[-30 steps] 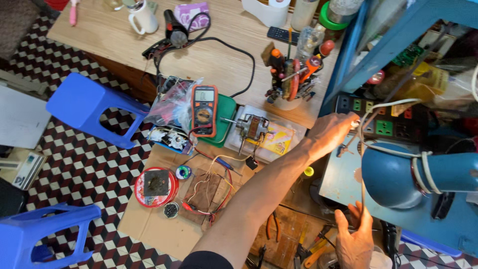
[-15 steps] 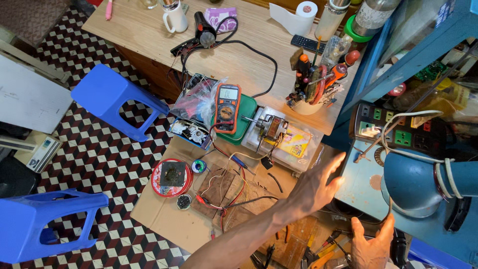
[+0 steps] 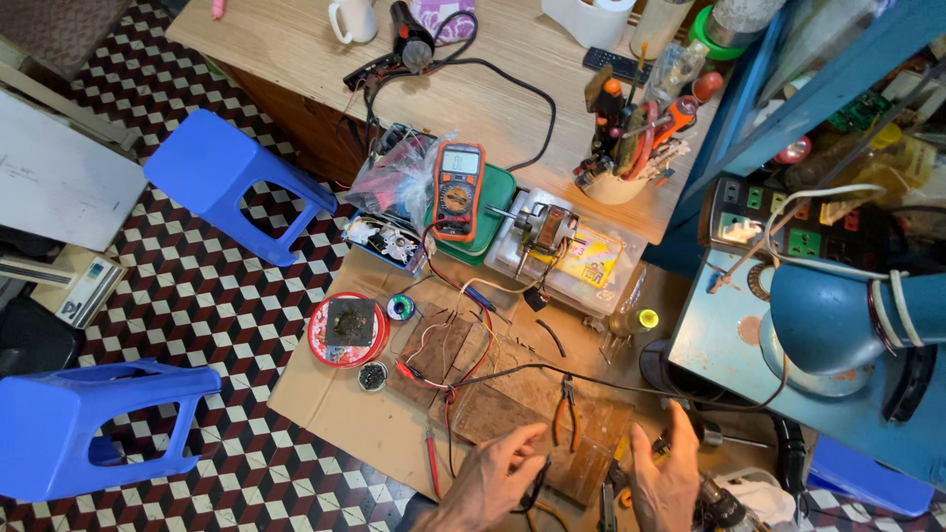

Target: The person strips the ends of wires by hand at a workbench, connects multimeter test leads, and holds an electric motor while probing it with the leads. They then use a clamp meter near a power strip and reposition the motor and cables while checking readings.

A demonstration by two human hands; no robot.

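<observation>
Down low, near edge: both hands sit close together at the near edge of the cardboard sheet (image 3: 325,404) spread on the floor
Left hand: the left hand (image 3: 493,480) is curled over a thin dark looped wire (image 3: 537,485); fingers bent round it, seemingly pinching it, though the hold itself is partly hidden
Right hand: the right hand (image 3: 667,478) is spread, fingers loose, gripping nothing; it rests just right of the brown board (image 3: 581,448)
Pliers: red-handled pliers (image 3: 565,406) lie on the board, just beyond both hands, untouched
Wires: red and white leads (image 3: 448,345) trail from the far side towards the left hand
Round tin: a red round tin (image 3: 347,330) sits at the left of the cardboard, a small solder reel (image 3: 400,307) beside it
Meter: an orange multimeter (image 3: 458,189) lies farther off on a green pad, at the desk's near edge
Tool cup: a cup of screwdrivers (image 3: 619,167) stands on the wooden desk (image 3: 296,54), far right
Lamp: a blue desk lamp (image 3: 838,315) hangs over the right side
Stools: two blue plastic stools (image 3: 222,177) stand on the chequered floor, left
</observation>
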